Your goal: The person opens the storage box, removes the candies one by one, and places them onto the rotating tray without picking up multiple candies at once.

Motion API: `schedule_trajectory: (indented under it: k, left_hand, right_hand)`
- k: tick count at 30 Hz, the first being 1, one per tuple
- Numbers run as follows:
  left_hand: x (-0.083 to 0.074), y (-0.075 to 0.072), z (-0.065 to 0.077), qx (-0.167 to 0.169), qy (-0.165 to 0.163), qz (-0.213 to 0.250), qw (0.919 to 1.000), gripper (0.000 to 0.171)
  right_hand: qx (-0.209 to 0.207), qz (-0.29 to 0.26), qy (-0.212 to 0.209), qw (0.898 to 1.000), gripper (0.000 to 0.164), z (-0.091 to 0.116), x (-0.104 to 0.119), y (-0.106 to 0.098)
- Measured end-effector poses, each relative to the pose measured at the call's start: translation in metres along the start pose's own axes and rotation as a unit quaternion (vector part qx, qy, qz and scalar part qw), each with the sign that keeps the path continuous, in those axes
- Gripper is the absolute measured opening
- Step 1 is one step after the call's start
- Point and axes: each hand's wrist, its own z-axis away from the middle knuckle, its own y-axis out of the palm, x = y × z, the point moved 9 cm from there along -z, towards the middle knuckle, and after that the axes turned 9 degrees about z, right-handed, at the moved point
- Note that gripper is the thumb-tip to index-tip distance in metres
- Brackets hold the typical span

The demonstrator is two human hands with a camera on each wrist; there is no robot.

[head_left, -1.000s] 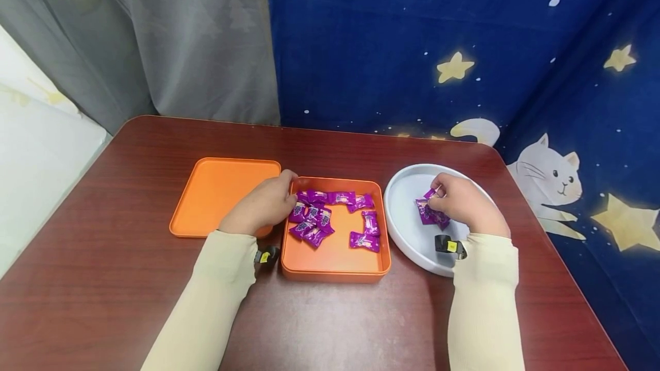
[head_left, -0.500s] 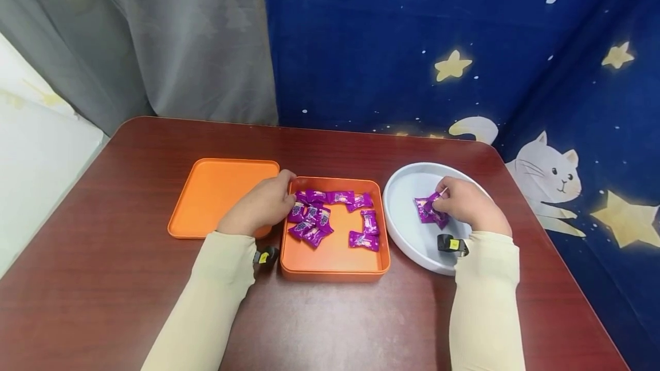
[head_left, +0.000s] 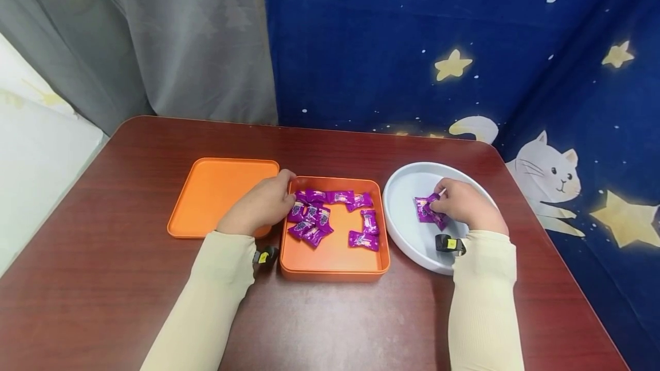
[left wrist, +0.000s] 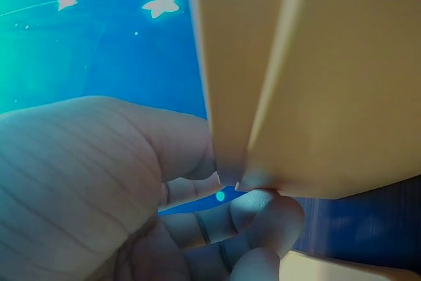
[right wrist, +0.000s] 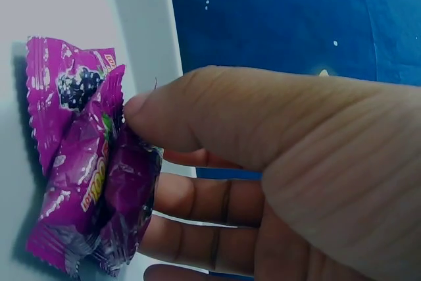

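My left hand [head_left: 261, 202] holds the far left corner of an orange box [head_left: 330, 265]; in the left wrist view its thumb and curled fingers meet at the corner of the box wall [left wrist: 342, 97]. Inside the box lie several purple wrapped candies [head_left: 311, 219], bunched along the left, back and right sides. Over a round white plate [head_left: 407, 188], my right hand [head_left: 466, 205] pinches a purple candy [right wrist: 131, 182] between thumb and fingers. Two more candies lie against it on the plate, one candy [right wrist: 79, 182] overlapping another candy [right wrist: 49, 90]. The right fingertips are partly hidden behind the candy.
A flat orange lid [head_left: 222, 193] lies left of the box, partly under the left hand and forearm. All stand on a dark red-brown table [head_left: 330, 325]. A grey curtain [head_left: 201, 44] and a blue starry curtain [head_left: 361, 44] hang behind the table.
The right hand has shifted very slightly among the candies on the plate. The left hand, the box and its candies stay as they were.
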Motion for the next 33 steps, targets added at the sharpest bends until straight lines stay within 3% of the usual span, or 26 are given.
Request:
schedule_trajectory:
  k: [20,33]
  left_hand:
    - [0.000,0.000,0.000,0.004,-0.005,0.001,1.0000,0.047]
    - [0.000,-0.001,0.001,0.005,-0.013,0.003,0.9999,0.047]
  right_hand:
    - [-0.006,0.000,-0.009,1.000,0.038,0.006,0.007,-0.010]
    - [-0.030,0.034,-0.038,0.998,0.042,0.010,0.050,-0.022]
